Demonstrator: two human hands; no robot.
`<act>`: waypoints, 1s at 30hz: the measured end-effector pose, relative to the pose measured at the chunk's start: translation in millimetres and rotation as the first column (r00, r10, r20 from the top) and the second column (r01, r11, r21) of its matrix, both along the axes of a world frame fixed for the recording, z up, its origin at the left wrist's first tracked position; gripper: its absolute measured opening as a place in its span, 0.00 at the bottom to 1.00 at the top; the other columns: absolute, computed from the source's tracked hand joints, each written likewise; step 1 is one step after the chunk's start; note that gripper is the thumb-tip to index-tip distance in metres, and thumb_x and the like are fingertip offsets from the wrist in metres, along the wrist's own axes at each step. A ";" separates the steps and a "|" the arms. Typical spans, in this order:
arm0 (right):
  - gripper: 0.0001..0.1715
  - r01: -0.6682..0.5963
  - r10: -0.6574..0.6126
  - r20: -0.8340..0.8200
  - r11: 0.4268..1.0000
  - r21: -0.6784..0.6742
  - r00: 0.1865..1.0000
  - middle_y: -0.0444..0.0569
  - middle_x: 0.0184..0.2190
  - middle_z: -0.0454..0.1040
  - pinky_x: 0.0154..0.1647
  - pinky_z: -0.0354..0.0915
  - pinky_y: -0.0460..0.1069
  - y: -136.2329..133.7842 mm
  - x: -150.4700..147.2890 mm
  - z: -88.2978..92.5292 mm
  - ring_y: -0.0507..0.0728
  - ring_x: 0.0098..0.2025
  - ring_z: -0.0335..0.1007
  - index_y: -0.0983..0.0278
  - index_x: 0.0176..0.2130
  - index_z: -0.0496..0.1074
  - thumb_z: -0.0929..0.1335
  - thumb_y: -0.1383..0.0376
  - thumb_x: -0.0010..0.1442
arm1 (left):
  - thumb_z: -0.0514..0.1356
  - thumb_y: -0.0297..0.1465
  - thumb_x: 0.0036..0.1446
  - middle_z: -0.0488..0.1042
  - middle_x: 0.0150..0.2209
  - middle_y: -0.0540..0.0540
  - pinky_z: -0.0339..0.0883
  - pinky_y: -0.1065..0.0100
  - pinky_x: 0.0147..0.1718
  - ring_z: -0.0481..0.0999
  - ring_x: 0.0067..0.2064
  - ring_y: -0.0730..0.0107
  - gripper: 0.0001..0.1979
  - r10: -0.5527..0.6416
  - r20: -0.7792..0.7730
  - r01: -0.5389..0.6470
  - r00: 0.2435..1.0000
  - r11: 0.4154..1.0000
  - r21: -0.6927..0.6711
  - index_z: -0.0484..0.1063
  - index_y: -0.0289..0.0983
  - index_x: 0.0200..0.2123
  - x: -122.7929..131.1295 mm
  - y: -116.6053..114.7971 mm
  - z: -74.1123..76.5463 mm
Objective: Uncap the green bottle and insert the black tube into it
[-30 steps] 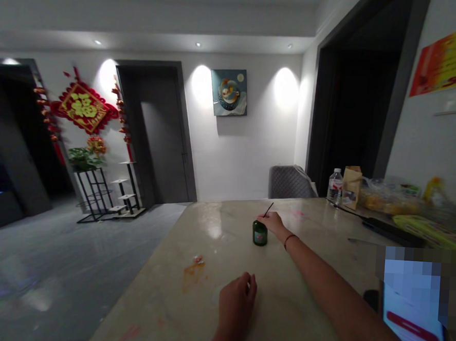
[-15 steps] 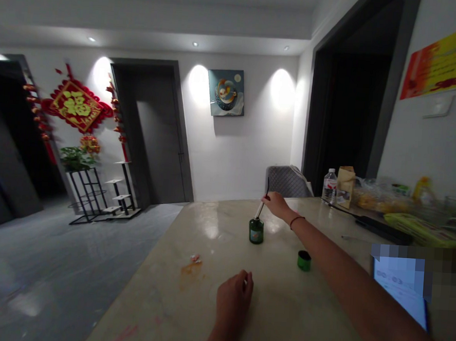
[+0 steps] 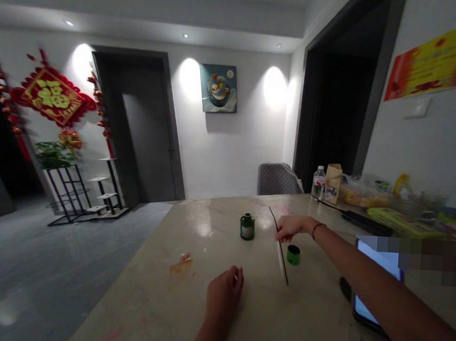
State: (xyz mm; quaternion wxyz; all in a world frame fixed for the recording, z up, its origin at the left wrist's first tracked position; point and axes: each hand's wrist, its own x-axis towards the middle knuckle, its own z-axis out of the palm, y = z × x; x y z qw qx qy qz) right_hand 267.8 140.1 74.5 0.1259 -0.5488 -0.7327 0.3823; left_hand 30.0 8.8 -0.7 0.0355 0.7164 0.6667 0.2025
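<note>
My right hand (image 3: 290,228) pinches a thin dark brush (image 3: 279,248) by its shaft; the brush slants down toward me over the pale marble table (image 3: 188,312). To its left a small green bottle (image 3: 247,226) stands open and upright. Its green cap (image 3: 293,255) lies on the table just below my right hand. My left hand (image 3: 224,291) rests on the table nearer me, fingers curled with something small and white between them that I cannot make out.
A phone (image 3: 373,287) with a lit screen lies at the right under my forearm. A water bottle (image 3: 319,182), a paper bag (image 3: 333,183) and packets crowd the far right edge. An orange stain (image 3: 179,267) marks the table. A grey chair (image 3: 277,179) stands behind.
My right hand has lifted the brush out of the green bottle and swung it right and toward me, over the cap. My left hand has stayed put.
</note>
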 end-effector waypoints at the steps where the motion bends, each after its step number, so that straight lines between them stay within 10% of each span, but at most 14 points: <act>1: 0.08 -0.012 0.013 0.024 1.000 -0.027 1.000 0.46 0.13 0.71 0.19 0.61 0.43 -1.5 -1.8 -7.5 0.49 0.17 0.63 0.68 0.16 0.72 0.72 0.65 0.34 | 0.44 0.36 0.59 0.76 0.26 0.48 0.50 0.73 0.25 0.73 0.27 0.73 0.17 0.001 -0.002 -0.001 1.000 1.000 -0.008 0.69 0.39 0.27 0.1 0.2 0.3; 22: 0.12 0.174 -0.200 0.245 0.977 0.122 0.949 0.40 0.06 0.60 0.20 0.59 0.48 -7.3 9.7 -34.9 0.55 0.17 0.64 0.65 0.07 0.65 0.72 0.76 0.21 | 0.43 0.37 0.60 0.75 0.25 0.48 0.49 0.73 0.24 0.71 0.26 0.73 0.18 -0.008 0.006 0.008 1.000 1.000 -0.014 0.68 0.39 0.26 -0.1 1.7 2.1; 30: 0.13 0.354 -0.359 -0.070 0.837 0.416 0.931 0.48 0.22 0.73 0.23 0.58 0.44 33.5 -22.3 -9.2 0.55 0.27 0.68 0.67 0.28 0.71 0.70 0.68 0.36 | 0.43 0.37 0.59 0.75 0.25 0.48 0.49 0.73 0.24 0.71 0.26 0.74 0.18 -0.011 0.019 0.011 1.000 1.000 -0.027 0.68 0.38 0.27 -0.3 1.8 0.7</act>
